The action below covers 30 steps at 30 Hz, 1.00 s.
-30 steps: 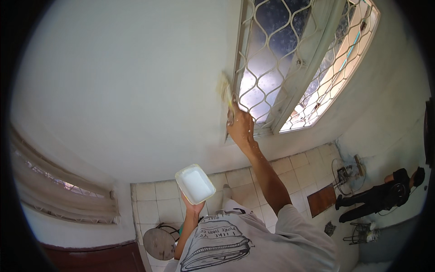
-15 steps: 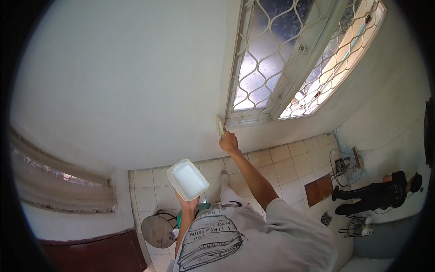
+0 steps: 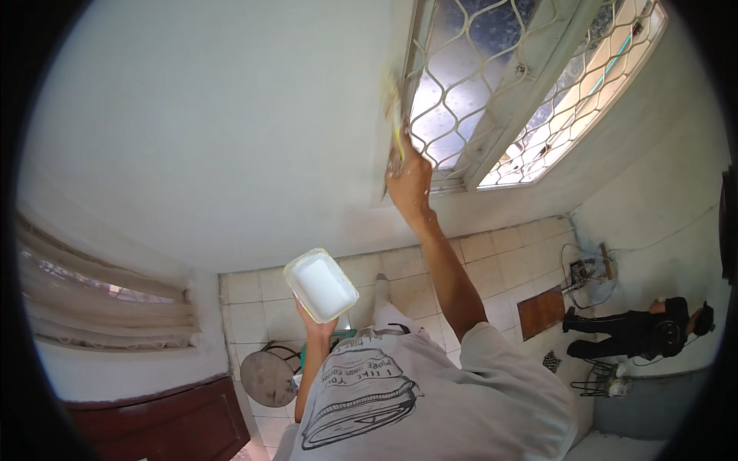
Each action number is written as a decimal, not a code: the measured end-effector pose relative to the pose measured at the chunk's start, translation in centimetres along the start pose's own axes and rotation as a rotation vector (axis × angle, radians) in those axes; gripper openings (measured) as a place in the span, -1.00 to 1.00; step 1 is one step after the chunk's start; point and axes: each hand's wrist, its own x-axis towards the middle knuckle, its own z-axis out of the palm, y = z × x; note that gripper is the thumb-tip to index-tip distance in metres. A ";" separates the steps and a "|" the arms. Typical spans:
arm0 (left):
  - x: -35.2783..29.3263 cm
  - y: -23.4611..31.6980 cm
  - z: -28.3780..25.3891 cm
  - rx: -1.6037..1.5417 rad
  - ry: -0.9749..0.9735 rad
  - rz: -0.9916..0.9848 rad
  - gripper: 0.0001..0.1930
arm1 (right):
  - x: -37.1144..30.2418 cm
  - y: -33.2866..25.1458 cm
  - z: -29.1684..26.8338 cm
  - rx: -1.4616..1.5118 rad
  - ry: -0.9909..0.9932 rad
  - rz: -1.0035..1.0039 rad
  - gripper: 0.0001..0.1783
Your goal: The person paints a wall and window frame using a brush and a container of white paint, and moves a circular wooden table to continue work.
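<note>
My right hand (image 3: 410, 178) is raised, its fingers wrapped around a paintbrush (image 3: 397, 127). The brush points up along the left side of the window frame, its bristles blurred and at the white wall (image 3: 231, 131). Lower down, my left hand (image 3: 317, 326) holds a rectangular white tub (image 3: 320, 285) from beneath. White paint shows inside the tub, and its rim looks yellowish. Most of the left fingers are hidden under the tub.
A window with a wavy metal grille (image 3: 453, 84) stands right of the brush. A round stool (image 3: 268, 379) is by my left forearm. Farther right, a person in dark clothes (image 3: 638, 326) stands near loose cables (image 3: 588, 273). A curtained window (image 3: 108, 300) lies left.
My right hand has moved the paintbrush upward along the window's left edge, from its bottom corner. The tub in my left hand has shifted slightly up.
</note>
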 end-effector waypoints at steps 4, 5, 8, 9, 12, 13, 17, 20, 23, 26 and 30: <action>0.6 0.2 0.6 0.139 0.033 0.002 -0.44 | -10.2 7.8 6.3 -0.161 -0.374 0.325 -0.22; 0.6 0.3 0.3 0.041 0.077 -0.040 -0.44 | -12.6 9.2 7.6 -0.176 -0.451 0.415 -0.23; 0.8 0.2 1.1 -0.068 0.120 -0.089 -0.44 | -17.0 12.7 9.5 -0.227 -0.603 0.599 -0.28; 1.0 0.2 1.6 -0.073 0.118 -0.093 -0.44 | -17.5 13.4 9.6 -0.245 -0.641 0.646 -0.30; 1.5 0.2 1.9 -0.093 0.093 -0.067 -0.44 | -15.6 10.9 8.1 -0.209 -0.470 0.496 -0.36; 1.5 0.1 2.2 -0.088 0.092 -0.070 -0.49 | -13.3 9.6 7.0 -0.171 -0.455 0.460 -0.39; 1.4 0.3 4.5 -0.076 0.103 -0.080 -0.57 | -3.6 2.3 2.2 -0.006 -0.198 0.239 -0.39; 2.3 0.3 4.1 -0.078 0.100 -0.098 -0.50 | -1.5 -0.2 0.6 0.088 0.033 0.095 -0.36; 3.3 0.2 3.5 -0.064 0.107 -0.090 -0.46 | -3.1 1.3 2.2 0.054 0.075 0.050 -0.30; 3.6 0.5 4.1 -0.066 0.116 -0.076 -0.53 | -9.1 6.2 6.3 -0.117 -0.251 0.254 -0.27; 3.7 0.8 3.9 -0.049 0.135 -0.102 -0.56 | -16.6 11.2 9.9 -0.227 -0.675 0.551 -0.21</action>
